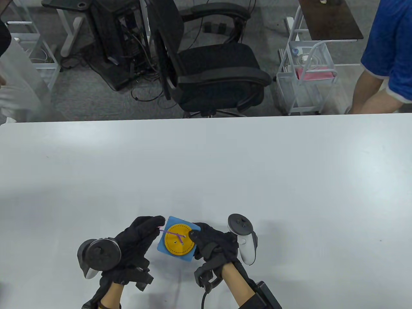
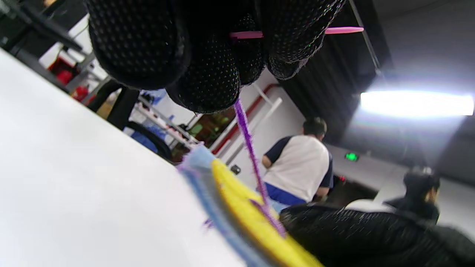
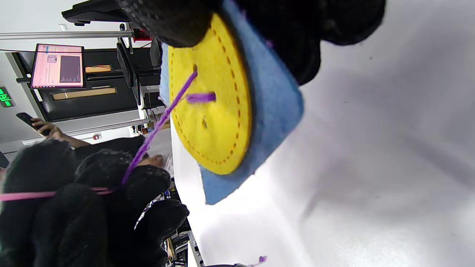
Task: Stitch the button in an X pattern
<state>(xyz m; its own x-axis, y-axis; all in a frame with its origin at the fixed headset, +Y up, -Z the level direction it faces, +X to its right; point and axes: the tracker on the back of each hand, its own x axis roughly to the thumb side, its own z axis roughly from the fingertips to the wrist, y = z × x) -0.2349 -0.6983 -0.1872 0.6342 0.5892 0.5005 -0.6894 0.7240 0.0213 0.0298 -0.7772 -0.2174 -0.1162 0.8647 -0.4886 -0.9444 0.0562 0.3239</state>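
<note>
Near the front edge of the white table (image 1: 206, 167), between the two gloved hands: a blue felt square (image 1: 167, 248) with a round yellow felt button (image 1: 179, 240) lying on top of it, ringed by a dashed stitch line. Raised off the tabletop and tilted, as seen in the right wrist view, with one blue corner hanging down toward the surface. Right hand (image 1: 215, 245) clamped on the right side of the piece — one finger over the yellow face near its rim, the others curled behind the blue felt. Left hand (image 1: 133, 243) just beside the piece's left corner, fingertips (image 2: 207, 74) pinched together on a thin pink needle (image 2: 343, 30) whose pointed end sticks out past them. Purple thread (image 3: 163, 118) stretched taut from those fingers to a hole in the button; one short purple stitch (image 3: 200, 98) already lying across the centre, another hole beside it still bare. A tiny scrap of purple thread (image 3: 261, 259) on the table below the piece. Beyond the far edge of the table: a black office chair (image 1: 209, 64), a white wire cart (image 1: 305, 77), and a person in a blue shirt (image 1: 386, 54) at the right.
</note>
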